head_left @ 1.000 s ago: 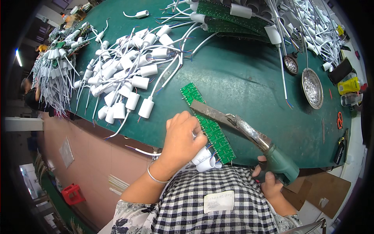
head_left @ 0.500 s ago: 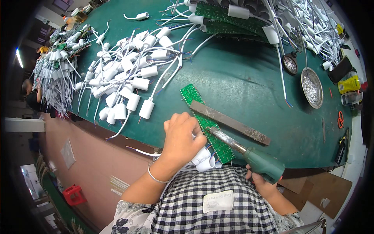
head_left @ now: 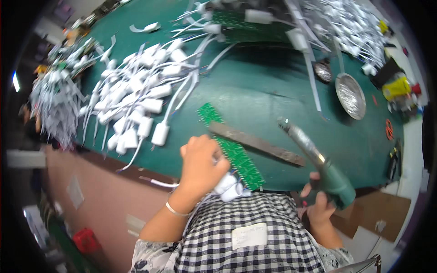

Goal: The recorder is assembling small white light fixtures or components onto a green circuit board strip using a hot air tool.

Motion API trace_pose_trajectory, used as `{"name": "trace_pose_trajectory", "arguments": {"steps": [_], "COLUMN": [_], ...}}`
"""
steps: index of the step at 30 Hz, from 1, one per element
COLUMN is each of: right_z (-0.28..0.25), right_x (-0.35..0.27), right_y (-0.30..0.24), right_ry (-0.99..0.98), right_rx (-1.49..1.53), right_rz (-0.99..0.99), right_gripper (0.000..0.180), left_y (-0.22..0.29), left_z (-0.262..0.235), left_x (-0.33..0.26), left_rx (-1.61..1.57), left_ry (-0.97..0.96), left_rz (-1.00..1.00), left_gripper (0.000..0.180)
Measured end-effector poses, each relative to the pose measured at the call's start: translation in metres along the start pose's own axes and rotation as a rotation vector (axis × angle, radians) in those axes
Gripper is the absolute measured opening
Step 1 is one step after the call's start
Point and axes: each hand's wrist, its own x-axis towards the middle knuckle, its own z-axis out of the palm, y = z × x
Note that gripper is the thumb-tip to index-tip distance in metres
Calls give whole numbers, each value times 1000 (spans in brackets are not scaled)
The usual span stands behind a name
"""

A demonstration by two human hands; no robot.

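Observation:
A green circuit board strip [head_left: 243, 160] lies slanted at the table's near edge. My left hand [head_left: 203, 160] is closed over its left side, fingers pinched; what they grip is hidden. Beneath that hand, white lamp sockets [head_left: 231, 192] with thin wires hang by the board's near end, against the checked apron. In my right hand [head_left: 319, 200] is a green soldering gun [head_left: 337, 185], its metal barrel pointing up and left, the tip above the table and apart from the board. A dark flat bar [head_left: 259, 144] rests across the board's upper part. The picture is blurred by motion.
Piled white lamp sockets with cables [head_left: 136, 93] cover the table's left. Stacked boards with sockets [head_left: 255, 34] stand at the back. A metal dish of shiny bits [head_left: 350, 96] sits to the right, beyond it a yellow package [head_left: 395, 88] and orange-handled scissors [head_left: 389, 129].
My right hand has lifted the soldering gun off the board and drawn it up and to the right. The left hand stays closed at the board. The whole view has shifted slightly.

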Motion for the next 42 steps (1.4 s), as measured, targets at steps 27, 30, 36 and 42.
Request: {"name": "trace_pose_trajectory", "arguments": {"steps": [27,30,36,42], "right_z": [-42,-41,-28,-21], "right_x": [67,65,64,62], "right_y": [-23,-23,-25,-23], "right_ry": [505,451,449,365], "right_rx": [-258,-223,-159,-124], "right_rz": [-379,-382,-363,-356], "right_gripper": [32,32,40,45], "left_y": [-11,-34,-70,-93], "left_z": [-24,-54,-63,-137], "left_x": [-6,-5,-13,-18], "left_rx": [68,401,480,-521], "left_ry": [172,436,418,846], "left_rz": [-5,-132,-245,58], "left_gripper": [31,40,42,27]}}
